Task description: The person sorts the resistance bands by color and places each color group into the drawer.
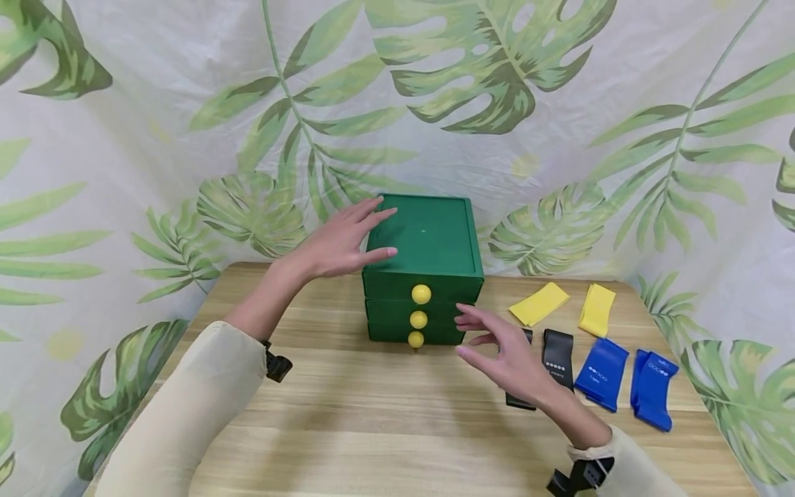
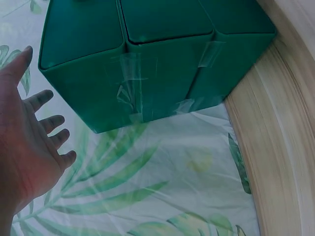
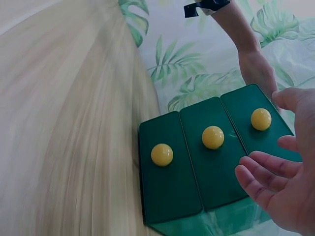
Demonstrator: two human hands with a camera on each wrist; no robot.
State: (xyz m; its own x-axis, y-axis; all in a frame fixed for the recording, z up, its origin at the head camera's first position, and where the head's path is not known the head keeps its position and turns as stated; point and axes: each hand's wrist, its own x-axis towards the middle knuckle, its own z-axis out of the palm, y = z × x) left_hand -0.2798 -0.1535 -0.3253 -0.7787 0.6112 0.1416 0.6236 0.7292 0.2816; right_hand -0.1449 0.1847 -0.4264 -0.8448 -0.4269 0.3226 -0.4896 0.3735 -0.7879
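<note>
Left of centre, we've got the left hand (image 1: 344, 239), fingers spread, near the green drawer unit (image 1: 431, 238)! Right of centre, our right hand (image 1: 506, 351) hovers, fingers relaxed.

Two yellow strips (image 1: 539, 304) and two blue strips (image 1: 602, 375) lie on a wooden table (image 1: 360, 421), before a leaf-printed cloth (image 1: 459, 162).

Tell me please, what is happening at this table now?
A person's left hand is near the upper left edge of a green drawer box, and the right hand is near its front right side; neither grips anything. All three drawers, each with a yellow knob, look closed. Yellow bands, black bands and blue bands lie on the table to the right.
</note>
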